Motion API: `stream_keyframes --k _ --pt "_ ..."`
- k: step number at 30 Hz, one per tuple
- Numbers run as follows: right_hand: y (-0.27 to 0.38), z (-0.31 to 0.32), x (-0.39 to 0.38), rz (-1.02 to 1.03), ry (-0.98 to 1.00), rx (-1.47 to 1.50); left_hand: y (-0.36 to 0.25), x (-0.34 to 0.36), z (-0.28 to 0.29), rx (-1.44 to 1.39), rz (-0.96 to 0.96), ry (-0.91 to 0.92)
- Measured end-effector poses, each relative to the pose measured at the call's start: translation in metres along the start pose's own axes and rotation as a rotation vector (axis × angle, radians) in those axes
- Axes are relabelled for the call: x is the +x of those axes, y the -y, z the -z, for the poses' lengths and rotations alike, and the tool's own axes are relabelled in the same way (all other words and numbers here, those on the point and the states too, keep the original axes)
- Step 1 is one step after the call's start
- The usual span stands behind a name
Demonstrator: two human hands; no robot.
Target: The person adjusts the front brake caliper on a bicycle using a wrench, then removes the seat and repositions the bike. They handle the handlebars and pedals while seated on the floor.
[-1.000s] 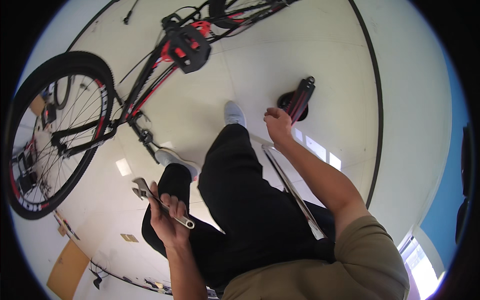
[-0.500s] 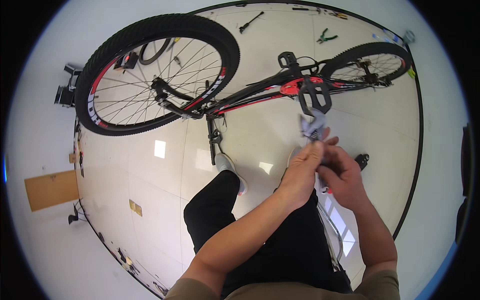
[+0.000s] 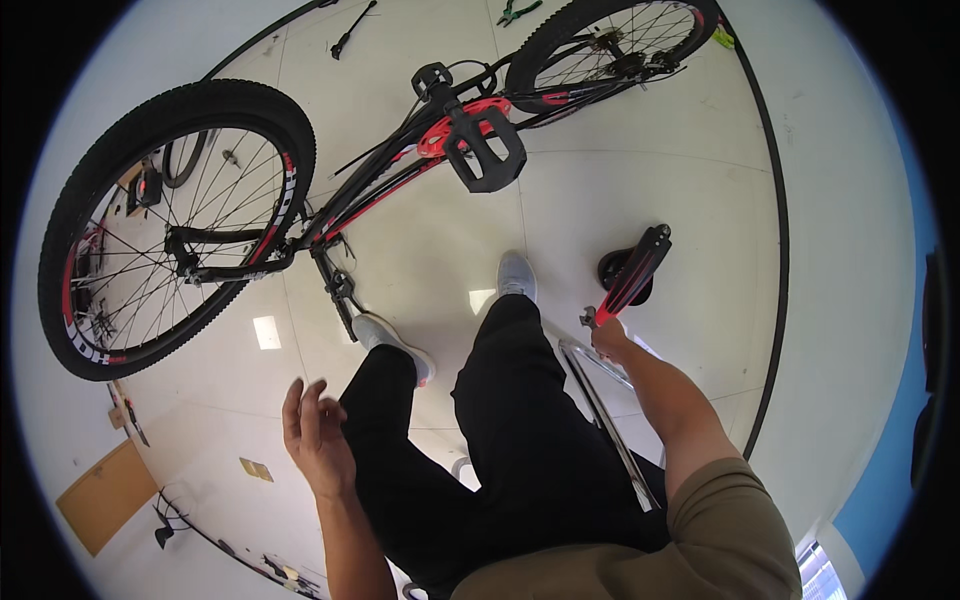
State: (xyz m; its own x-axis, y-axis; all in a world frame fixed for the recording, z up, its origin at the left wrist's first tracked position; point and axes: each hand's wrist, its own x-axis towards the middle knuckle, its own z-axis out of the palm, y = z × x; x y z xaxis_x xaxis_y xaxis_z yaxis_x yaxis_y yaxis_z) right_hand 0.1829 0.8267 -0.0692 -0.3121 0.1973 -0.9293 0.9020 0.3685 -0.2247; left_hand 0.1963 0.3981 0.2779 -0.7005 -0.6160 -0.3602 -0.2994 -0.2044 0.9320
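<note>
Our right hand (image 3: 611, 342) was closed around an adjustable wrench (image 3: 587, 317), out beside our right leg. Only the metal head of the tool showed, poking past the curled fingers; we could not see its handle. Just beyond the fist lay a long red-and-black piece (image 3: 638, 268), its red end so near our knuckles that we could not tell whether they touched. A round black part (image 3: 611, 270) showed behind it.

Our left hand (image 3: 322, 445) held nothing. We had it raised to the left of our left thigh, well apart from the wrench, its fingers half bent and slightly parted.

Ahead of us a bicycle (image 3: 365, 190) stretched from the left side up toward the top edge. Its front tyre (image 3: 62, 215) was at our left and its rear tyre (image 3: 530, 72) farther off, with a red chainring (image 3: 433, 140) and a broad black pedal (image 3: 494, 183) between them. The handlebar (image 3: 340, 285) came down beside our left shoe (image 3: 395, 347). Shiny metal tubing (image 3: 612, 430) ran between our right thigh and right forearm. Green-handled pliers (image 3: 518, 13) lay on the pale floor (image 3: 650, 130) past the bicycle.
</note>
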Motion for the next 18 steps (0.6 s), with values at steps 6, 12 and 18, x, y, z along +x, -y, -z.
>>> stream_keyframes --k 6,12,18 --pt "-0.029 -0.019 0.014 0.084 -0.198 -0.107 0.018 -0.009 0.054 -0.103 0.095 0.112" --pt "-0.026 -0.005 0.011 0.376 -0.369 -0.712 0.015 -0.003 0.038 -0.271 0.209 0.249" --pt "0.141 0.018 -0.087 0.299 0.086 0.487 0.024 -0.005 0.060 -0.571 0.193 0.261"
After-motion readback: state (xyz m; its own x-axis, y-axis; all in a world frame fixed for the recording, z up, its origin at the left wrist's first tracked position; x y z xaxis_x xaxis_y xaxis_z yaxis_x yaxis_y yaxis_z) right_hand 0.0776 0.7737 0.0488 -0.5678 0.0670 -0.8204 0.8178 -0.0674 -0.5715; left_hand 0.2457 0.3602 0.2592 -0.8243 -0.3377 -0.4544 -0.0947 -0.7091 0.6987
